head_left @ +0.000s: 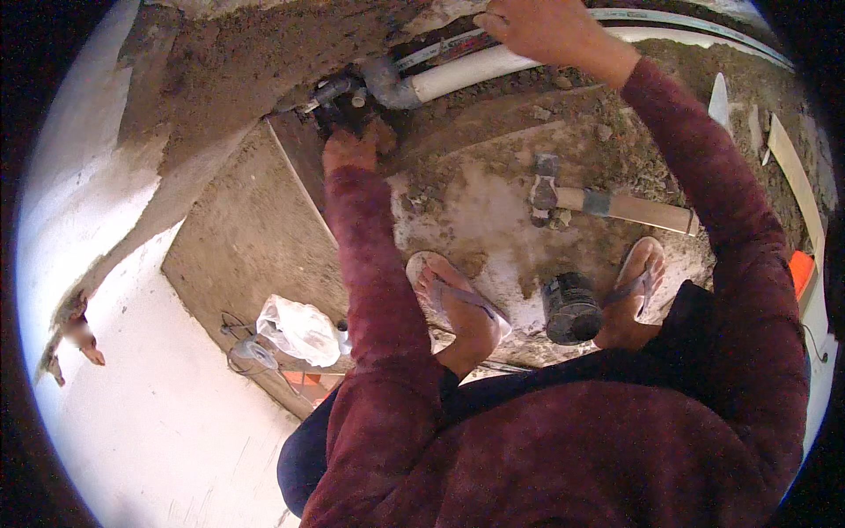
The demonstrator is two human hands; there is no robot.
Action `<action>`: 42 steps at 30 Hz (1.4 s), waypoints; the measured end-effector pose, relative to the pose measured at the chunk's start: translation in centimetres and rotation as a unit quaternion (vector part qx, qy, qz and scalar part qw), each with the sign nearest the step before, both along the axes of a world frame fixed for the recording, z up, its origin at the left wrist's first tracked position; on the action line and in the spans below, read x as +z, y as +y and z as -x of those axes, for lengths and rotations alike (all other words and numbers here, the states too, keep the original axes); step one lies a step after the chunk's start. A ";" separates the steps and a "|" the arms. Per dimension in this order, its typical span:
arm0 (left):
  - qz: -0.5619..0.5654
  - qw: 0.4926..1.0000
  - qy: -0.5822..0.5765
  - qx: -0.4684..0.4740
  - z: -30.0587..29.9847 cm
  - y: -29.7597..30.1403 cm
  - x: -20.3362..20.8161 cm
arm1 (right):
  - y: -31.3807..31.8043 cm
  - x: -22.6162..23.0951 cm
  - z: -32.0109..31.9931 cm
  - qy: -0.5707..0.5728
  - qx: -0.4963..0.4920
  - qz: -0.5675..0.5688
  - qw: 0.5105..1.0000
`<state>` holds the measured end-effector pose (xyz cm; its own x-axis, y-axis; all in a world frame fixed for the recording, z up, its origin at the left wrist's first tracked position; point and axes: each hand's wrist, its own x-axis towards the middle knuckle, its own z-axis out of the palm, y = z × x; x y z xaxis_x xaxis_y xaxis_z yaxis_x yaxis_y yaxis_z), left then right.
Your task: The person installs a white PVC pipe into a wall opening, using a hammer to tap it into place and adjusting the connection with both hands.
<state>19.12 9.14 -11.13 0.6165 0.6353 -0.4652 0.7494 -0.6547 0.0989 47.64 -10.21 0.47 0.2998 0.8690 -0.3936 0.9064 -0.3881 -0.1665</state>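
Note:
My left hand [356, 148] reaches down into the dirt trench beside dark pipe fittings [333, 91]. Its fingers are lost in shadow, so what they touch cannot be made out. A grey elbow [387, 84] just beyond that hand joins a white pipe [475, 72] running right along the trench. Over this pipe, at the top of the view, is my right hand [550, 31], its fingers curled closed; anything inside them is hidden. Beyond the white pipe lies a thinner pale pipe [669, 17].
A hammer [616, 207] with a wooden handle lies on the dirt ahead of my feet. Between my sandalled feet stands a black can-like container [572, 308]. A white plastic bag [299, 330] and thin cable lie left, near the white wall [158, 378]. A wooden strip [797, 180] is at far right.

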 end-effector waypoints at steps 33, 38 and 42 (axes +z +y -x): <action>0.073 0.971 0.030 -0.228 -3.6 -1.1 -3.3 | -21.4 -0.7 6.4 0.319 0.077 0.083 0.941; -0.001 0.947 -0.021 -0.320 -3.8 0.6 -8.7 | -20.9 -1.9 7.4 0.222 0.197 0.086 0.951; -0.034 0.957 -0.054 -0.283 -3.3 0.3 -8.0 | -14.1 -3.6 2.9 0.098 0.151 -0.102 0.978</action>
<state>22.38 9.43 -19.11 0.9130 0.2113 -0.3489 0.2601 -0.9605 0.0989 44.77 -24.32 -3.14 -0.0465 0.9729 -0.2263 0.9178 -0.0479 -0.3942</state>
